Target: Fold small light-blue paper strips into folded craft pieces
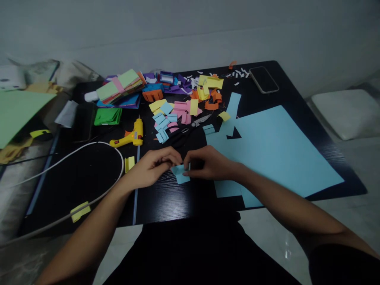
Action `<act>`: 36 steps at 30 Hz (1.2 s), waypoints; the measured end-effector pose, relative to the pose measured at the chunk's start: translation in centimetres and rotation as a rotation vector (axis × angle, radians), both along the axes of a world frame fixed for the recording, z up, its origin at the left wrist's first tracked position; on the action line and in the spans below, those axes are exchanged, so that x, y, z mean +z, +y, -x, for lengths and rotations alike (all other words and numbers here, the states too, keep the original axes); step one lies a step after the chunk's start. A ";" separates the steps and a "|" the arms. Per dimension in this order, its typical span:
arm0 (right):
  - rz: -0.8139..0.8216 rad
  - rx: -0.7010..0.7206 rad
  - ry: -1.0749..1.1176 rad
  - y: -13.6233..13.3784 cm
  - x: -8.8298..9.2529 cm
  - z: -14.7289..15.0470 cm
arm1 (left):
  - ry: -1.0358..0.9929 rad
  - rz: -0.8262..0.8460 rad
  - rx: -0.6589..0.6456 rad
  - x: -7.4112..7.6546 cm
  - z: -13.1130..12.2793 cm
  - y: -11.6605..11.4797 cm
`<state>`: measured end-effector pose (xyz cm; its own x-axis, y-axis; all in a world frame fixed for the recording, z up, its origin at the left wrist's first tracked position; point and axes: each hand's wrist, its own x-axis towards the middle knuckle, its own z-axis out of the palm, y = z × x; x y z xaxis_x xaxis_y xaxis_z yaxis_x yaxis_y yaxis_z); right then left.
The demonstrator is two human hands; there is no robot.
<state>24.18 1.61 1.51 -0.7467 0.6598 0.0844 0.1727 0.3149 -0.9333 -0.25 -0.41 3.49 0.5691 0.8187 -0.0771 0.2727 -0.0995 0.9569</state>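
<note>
Near the front of the black table, a small light-blue paper piece (181, 176) is held between both hands. My left hand (157, 163) pinches its upper left corner, fingers curled. On the other side, my right hand (208, 161) grips the right edge between thumb and fingers. Just beyond lie scissors (199, 120) with dark handles, partly hidden behind the hands. Several small folded light-blue pieces (162, 123) are heaped beside pink paper pieces (181, 107). Large light-blue sheets (276, 154) spread under and past my right forearm, one with a cut-out notch.
A yellow glue gun (130, 135) lies left of the hands, near a looping white cable (118, 152). Stacked coloured paper (121, 87), green pieces (108, 116), orange pieces (212, 105) and white scraps (240, 73) sit toward the back. A phone (263, 79) rests at the far right corner.
</note>
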 end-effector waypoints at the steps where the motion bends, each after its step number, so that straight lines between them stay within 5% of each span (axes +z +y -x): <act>1: 0.012 -0.019 -0.007 0.1 -0.1 -0.1 | 0.041 -0.055 -0.033 0.2 0.2 0.0; 7: 0.159 -0.101 0.048 0.6 -0.1 -0.4 | 0.157 -0.170 0.041 -0.1 0.3 -0.4; 13: 0.412 -0.100 0.153 0.8 -0.1 -0.2 | 0.000 0.039 0.259 -1.2 -0.8 -0.4; 19: 0.667 -0.163 0.256 1.0 -0.5 0.3 | -0.135 0.189 0.286 -1.2 -1.4 0.0; 36: 0.775 -0.173 0.180 0.9 0.1 0.2 | -0.156 0.266 0.311 -1.5 -1.6 0.1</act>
<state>23.96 2.53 1.58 -0.6474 0.6849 -0.3342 -0.0140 -0.4492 -0.8933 1.35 -0.34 1.98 0.3200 0.9162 -0.2410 0.1013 0.2198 0.9703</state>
